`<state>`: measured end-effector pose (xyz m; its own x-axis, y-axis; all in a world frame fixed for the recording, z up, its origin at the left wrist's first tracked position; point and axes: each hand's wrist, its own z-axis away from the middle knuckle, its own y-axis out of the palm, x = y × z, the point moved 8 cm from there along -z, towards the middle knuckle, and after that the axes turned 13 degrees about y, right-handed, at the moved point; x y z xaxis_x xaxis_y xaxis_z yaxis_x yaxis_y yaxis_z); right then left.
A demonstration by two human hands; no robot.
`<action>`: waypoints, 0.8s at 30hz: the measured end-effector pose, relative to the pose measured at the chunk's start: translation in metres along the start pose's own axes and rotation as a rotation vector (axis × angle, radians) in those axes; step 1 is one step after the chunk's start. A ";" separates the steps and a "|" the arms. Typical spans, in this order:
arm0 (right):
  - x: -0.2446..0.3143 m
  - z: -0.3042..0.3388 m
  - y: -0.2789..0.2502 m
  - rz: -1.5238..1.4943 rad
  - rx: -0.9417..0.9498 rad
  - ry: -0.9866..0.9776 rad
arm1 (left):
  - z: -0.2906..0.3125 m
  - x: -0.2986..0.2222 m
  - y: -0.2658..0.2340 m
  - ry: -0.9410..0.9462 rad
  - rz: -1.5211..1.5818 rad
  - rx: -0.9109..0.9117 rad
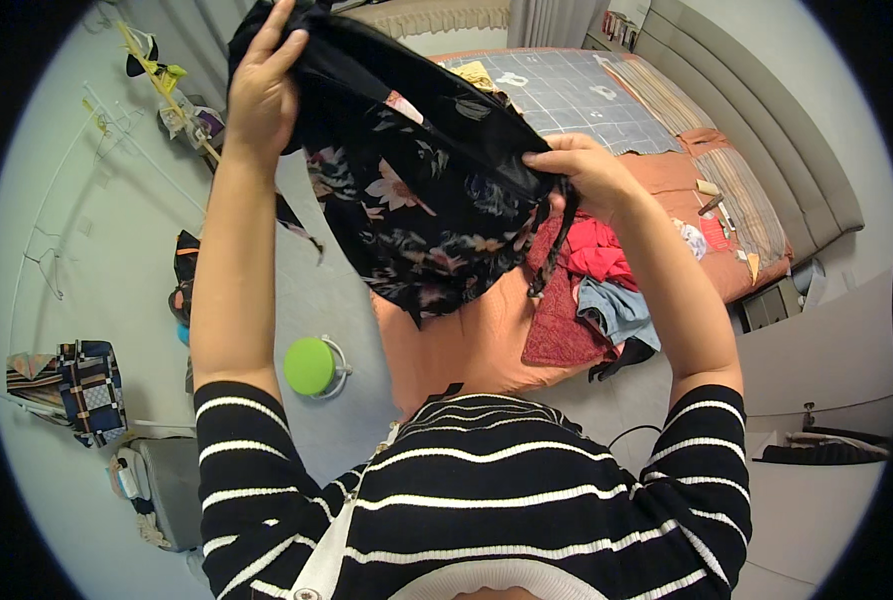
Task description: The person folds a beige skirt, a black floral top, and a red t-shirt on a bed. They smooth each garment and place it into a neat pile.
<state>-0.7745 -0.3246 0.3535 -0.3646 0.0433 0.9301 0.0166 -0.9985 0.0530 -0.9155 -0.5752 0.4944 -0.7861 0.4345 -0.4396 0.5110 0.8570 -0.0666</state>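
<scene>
Black floral garment, held above the bed, is seemingly being spread, left hand gripping its far left end, right hand pinching its right, the next move likely needing even tension.

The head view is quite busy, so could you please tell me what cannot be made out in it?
In the head view:
- Black floral cloth: its upper end is cut off by the top edge; its far side is hidden by its near side.
- Right hand: some fingertips are hidden by the cloth.
- Bed: partly hidden behind the cloth.
- Row of small items by the headboard: too small to identify.
</scene>
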 end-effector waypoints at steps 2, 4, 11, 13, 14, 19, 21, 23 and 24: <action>-0.020 -0.002 0.016 -0.193 0.047 0.115 | 0.010 0.033 0.032 -0.229 0.125 -0.054; -0.059 -0.018 0.028 -0.315 0.074 0.227 | 0.053 0.082 0.060 -0.356 -0.101 0.154; -0.240 -0.047 0.017 -0.724 -0.165 0.571 | 0.325 0.063 0.128 -0.587 -0.321 -0.165; -0.267 -0.046 0.029 -0.770 -0.185 0.657 | 0.371 0.051 0.144 -0.682 -0.318 -0.025; -0.274 -0.044 0.037 -0.786 -0.139 0.691 | 0.393 0.058 0.150 -0.716 -0.313 -0.020; -0.262 -0.037 0.052 -0.866 -0.044 0.634 | 0.377 0.058 0.171 -0.786 -0.225 -0.056; -0.246 -0.033 0.058 -0.902 0.012 0.592 | 0.369 0.056 0.168 -0.754 -0.287 -0.066; -0.234 -0.029 0.061 -0.873 0.065 0.562 | 0.378 0.066 0.170 -0.728 -0.151 -0.088; -0.231 -0.025 0.060 -0.835 0.075 0.551 | 0.378 0.066 0.171 -0.738 -0.102 -0.063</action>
<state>-0.7125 -0.3955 0.1332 -0.6664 0.6879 0.2875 -0.3895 -0.6500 0.6525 -0.7492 -0.5048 0.1154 -0.3795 0.0717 -0.9224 0.4096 0.9070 -0.0980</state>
